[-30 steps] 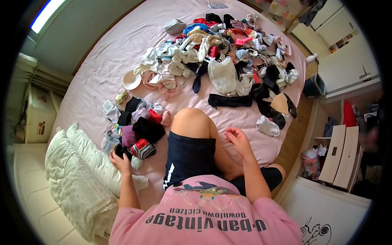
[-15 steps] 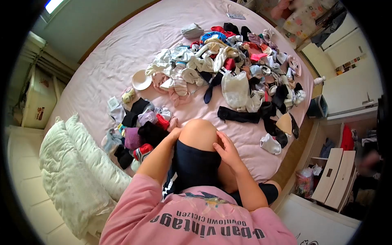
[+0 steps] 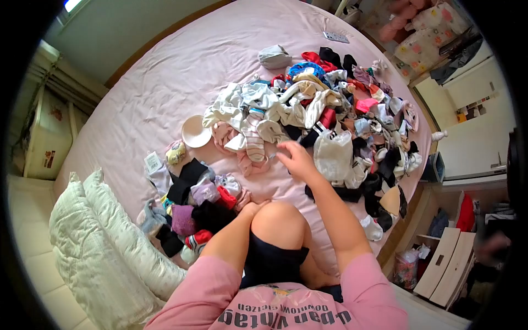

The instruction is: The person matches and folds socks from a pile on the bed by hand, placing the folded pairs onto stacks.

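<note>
Beside my raised knee, my left hand (image 3: 252, 210) lies at the right edge of the smaller sock pile (image 3: 183, 219); its fingers are mostly hidden by the hand and knee. My right hand (image 3: 295, 159) reaches over the bed with its fingers apart and nothing in them. It is near striped pink and white clothing (image 3: 253, 142) and a white plastic bag (image 3: 333, 157). Beyond it spreads the large heap of socks and small clothes (image 3: 308, 104). A beige round cup-shaped piece (image 3: 196, 131) lies at the heap's left.
The pink bed sheet (image 3: 165, 71) is under everything. White quilted pillows (image 3: 110, 247) lie at the left. A grey folded pouch (image 3: 274, 56) and a phone-like object (image 3: 336, 37) lie farther back. At right are an open drawer unit (image 3: 437, 264) and a bin (image 3: 434, 168).
My left hand has moved from the small pile's near side to beside my knee. My right hand has left the knee and stretched forward toward the large heap. The view has shifted.
</note>
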`<state>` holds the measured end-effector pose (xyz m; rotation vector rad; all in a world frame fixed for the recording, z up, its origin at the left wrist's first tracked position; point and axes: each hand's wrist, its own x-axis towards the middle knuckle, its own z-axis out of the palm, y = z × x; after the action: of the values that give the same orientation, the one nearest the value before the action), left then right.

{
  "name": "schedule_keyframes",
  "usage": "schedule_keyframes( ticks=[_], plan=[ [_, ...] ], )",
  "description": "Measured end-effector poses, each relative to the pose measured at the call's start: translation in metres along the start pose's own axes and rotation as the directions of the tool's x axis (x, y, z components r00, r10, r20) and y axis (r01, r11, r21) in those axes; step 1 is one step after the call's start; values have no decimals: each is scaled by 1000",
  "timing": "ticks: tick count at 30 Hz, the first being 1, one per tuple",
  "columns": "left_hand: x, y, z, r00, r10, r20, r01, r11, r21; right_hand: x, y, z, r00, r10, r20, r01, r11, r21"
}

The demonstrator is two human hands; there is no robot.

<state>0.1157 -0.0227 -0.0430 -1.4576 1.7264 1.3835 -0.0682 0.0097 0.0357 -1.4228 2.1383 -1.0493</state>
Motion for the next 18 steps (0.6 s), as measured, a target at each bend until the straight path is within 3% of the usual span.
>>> schedule_keyframes(
  ticks=[1, 3, 9, 10, 13, 15, 18],
  plan=[
    [-1, -3, -1, 1000, -8, 5, 8, 1000, 5, 25, 4, 2, 999, -19, 26, 20, 997, -69],
    [-7, -9, -1, 1000, -23, 11, 23, 1000, 8, 69, 3, 13, 996, 16, -89, -40, 960, -277],
    [-9, -13, -4, 998, -56, 26, 56, 998, 19, 165, 30, 42, 962, -69, -265, -4, 963, -268],
    [-10, -12, -5, 998, -59, 25, 59, 998, 22, 164, 34, 42, 983, 137, -122, -162, 960, -230],
    [-12, -12, -6, 998, -61, 23, 60, 998, 18, 141, 42, 50, 979, 175, -107, -199, 936, -290],
    [-14, -11, -8, 999, -52, 10, 52, 999, 15, 112, 42, 52, 971, 239, -29, -228, 877, -422],
    [-27, -3, -14, 998, -4, -60, 5, 1000, 17, 55, 35, 36, 923, 347, 166, -239, 857, -457]
  ],
)
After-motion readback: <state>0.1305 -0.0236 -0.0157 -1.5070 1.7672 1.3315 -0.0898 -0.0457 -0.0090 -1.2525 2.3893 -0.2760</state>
